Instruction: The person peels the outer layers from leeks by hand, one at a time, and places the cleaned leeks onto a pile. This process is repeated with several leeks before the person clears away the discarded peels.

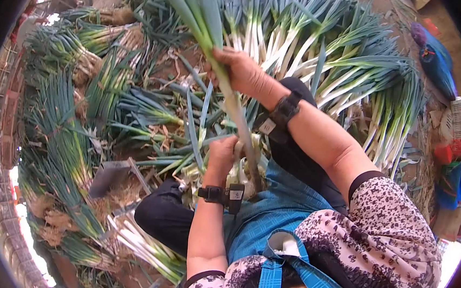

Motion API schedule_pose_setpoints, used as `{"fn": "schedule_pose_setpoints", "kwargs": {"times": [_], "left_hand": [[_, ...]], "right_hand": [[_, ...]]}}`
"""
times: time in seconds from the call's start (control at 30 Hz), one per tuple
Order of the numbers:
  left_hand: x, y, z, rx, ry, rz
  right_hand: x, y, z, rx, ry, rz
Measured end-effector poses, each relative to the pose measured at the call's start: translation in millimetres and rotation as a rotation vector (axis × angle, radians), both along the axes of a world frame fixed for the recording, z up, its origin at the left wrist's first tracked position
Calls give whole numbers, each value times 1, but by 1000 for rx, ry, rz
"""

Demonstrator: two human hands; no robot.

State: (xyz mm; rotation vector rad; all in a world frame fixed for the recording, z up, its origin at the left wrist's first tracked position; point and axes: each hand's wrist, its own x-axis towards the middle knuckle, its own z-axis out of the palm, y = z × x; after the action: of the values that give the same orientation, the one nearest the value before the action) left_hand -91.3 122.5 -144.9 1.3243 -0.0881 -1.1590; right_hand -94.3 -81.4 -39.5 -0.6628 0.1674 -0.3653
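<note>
From afar I'm watching the right hand (235, 71) grasping a long, green-leaved leek (236, 113), the left hand (221, 153) curling beside it, grip unclear to me.

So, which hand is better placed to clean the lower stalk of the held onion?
Probably the left hand: it is close beside the lower stalk, while the right hand grips the onion higher, near the green leaves.

Right hand (235, 73) raised, left hand (222, 153) lower
</note>
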Motion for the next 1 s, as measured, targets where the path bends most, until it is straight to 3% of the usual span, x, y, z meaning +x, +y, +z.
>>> {"fn": "schedule_pose_setpoints", "kwargs": {"times": [0.07,0.13,0.27,0.37,0.43,0.53,0.57,0.67,0.73,0.8,0.83,0.87,0.93,1.0], "left_hand": [[-5,19,-16,232,185,49],[-10,25,-9,354,89,87],[4,1,49,-21,-315,178],[10,-16,64,-116,-393,138],[11,-17,63,-198,-204,78],[19,-3,45,-217,-217,6],[12,-11,63,-295,87,158],[11,-11,76,-246,91,182],[34,1,42,-287,158,100],[44,2,22,-334,297,-246],[21,-10,40,-159,304,-169],[16,-3,23,-118,316,-265],[-4,17,-9,80,101,-262],[-17,35,-66,217,333,-173]], "right_hand": [[2,-7,4,49,-65,56],[-1,-4,3,12,-75,100],[4,12,4,12,-68,100],[7,24,2,68,-61,150],[6,28,2,58,-57,183],[5,33,1,26,-79,208],[4,32,2,-28,-99,246],[7,34,3,-73,-138,289],[10,42,4,-20,-128,273],[8,46,7,86,-131,370],[11,49,4,142,-140,393],[13,49,3,146,-141,396],[15,49,1,130,-117,409],[20,51,-1,77,-78,362]]}}
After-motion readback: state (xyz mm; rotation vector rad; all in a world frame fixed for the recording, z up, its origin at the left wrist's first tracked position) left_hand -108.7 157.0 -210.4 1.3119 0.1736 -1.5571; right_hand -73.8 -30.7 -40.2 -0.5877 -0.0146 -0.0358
